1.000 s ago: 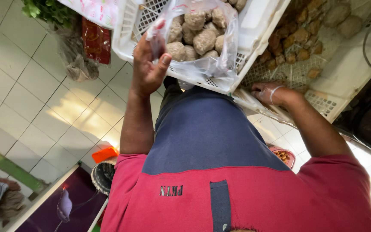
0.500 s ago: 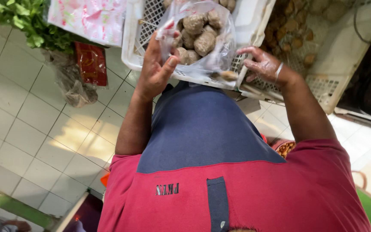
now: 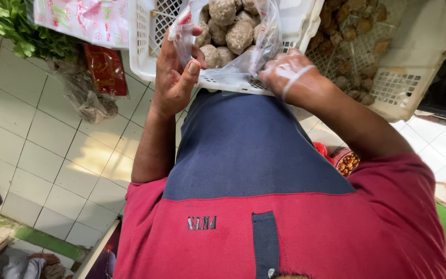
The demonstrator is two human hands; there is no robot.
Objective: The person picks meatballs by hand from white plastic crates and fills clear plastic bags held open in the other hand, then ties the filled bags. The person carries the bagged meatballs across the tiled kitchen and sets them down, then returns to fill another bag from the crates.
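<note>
Shirt (image 3: 264, 217) comes first, red and dark blue, right under us and closest of all. Past it our two hands reach up to a clear plastic bag (image 3: 233, 36). Our left hand (image 3: 177, 77) pinches the left edge of the bag between thumb and fingers. Our right hand (image 3: 292, 77) is pushed into the bag's thin plastic on the other side and grips it through the film, so the hand looks cloudy. We think its fingers are curled shut on the plastic, but the film hides them a bit.

Inside the bag we see brown, bumpy round lumps (image 3: 238, 33), packed close together. The bag sits on the edge of a white plastic basket (image 3: 145, 57) with many little holes.

To the right, a second white basket (image 3: 403, 88) holds smaller brown pieces. On the left, over the white tile floor (image 3: 42, 144), we see a red packet (image 3: 104, 67), a crumpled clear bag (image 3: 83, 98) and green leaves (image 3: 16, 26) farther up.
</note>
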